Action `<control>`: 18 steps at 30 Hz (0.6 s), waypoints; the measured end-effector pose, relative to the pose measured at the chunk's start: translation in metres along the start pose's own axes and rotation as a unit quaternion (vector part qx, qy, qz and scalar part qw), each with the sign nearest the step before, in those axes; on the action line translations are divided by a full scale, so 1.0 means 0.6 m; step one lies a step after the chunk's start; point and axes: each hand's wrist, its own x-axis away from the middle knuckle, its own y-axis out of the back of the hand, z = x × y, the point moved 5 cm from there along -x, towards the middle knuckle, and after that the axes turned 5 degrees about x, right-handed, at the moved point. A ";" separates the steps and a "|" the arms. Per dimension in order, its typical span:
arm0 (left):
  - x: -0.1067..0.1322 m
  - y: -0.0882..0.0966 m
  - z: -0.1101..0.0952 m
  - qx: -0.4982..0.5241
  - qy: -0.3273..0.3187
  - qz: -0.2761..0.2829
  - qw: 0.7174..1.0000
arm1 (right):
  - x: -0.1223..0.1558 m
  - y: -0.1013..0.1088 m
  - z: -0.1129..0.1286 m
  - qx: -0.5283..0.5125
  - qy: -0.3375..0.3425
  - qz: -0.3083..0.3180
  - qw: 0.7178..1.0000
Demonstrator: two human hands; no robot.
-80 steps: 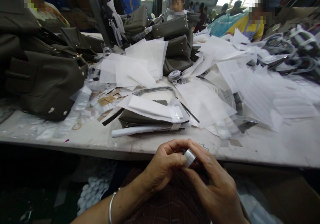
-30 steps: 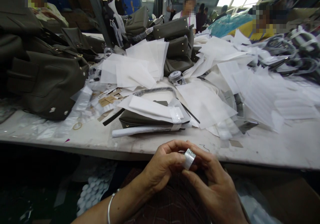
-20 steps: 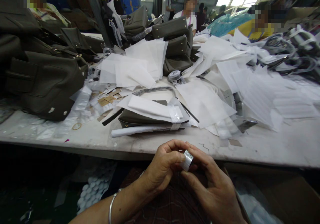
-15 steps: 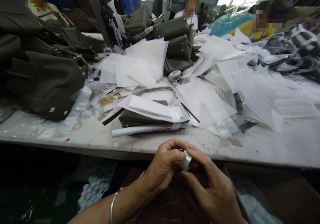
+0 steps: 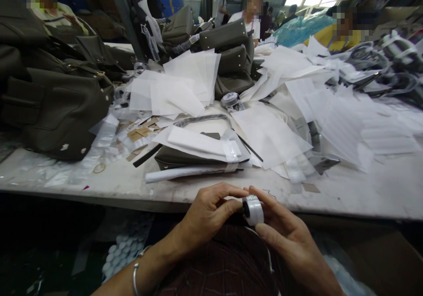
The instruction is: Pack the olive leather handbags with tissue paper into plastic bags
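In front of my lap, both hands meet at a small roll wrapped in whitish, shiny film (image 5: 255,211), with a dark core at its left end. My left hand (image 5: 209,210) grips the roll's left side between thumb and fingers. Fingers and thumb of my right hand (image 5: 291,236) close on its right side. A thin white cord (image 5: 267,246) hangs below the roll; where its upper end attaches I cannot tell. Just beyond the hands, a dark flat bag (image 5: 185,157) lies on the table under white foam sheets (image 5: 194,140) bound with clear tape.
Dark handbags (image 5: 62,110) are piled at the left of the table (image 5: 198,194). White sheets (image 5: 271,133) spread over the middle and right. A wrapped coil (image 5: 231,101) and a phone-like slab (image 5: 325,164) lie among them. Co-workers are across the table.
The roll has turned so that its dark core faces left, and it has shifted slightly right. My hands have moved a little apart, and the white cord now shows below.
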 end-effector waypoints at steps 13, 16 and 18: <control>-0.023 0.000 -0.014 -0.165 -0.146 0.120 0.968 | -0.004 0.017 -0.027 -0.093 -0.099 0.067 0.988; -0.026 0.001 -0.012 -0.172 -0.159 0.141 0.962 | -0.005 0.017 -0.029 -0.103 -0.102 0.066 0.987; -0.028 0.002 -0.012 -0.175 -0.165 0.151 0.959 | -0.008 0.015 -0.029 -0.125 -0.102 0.073 0.984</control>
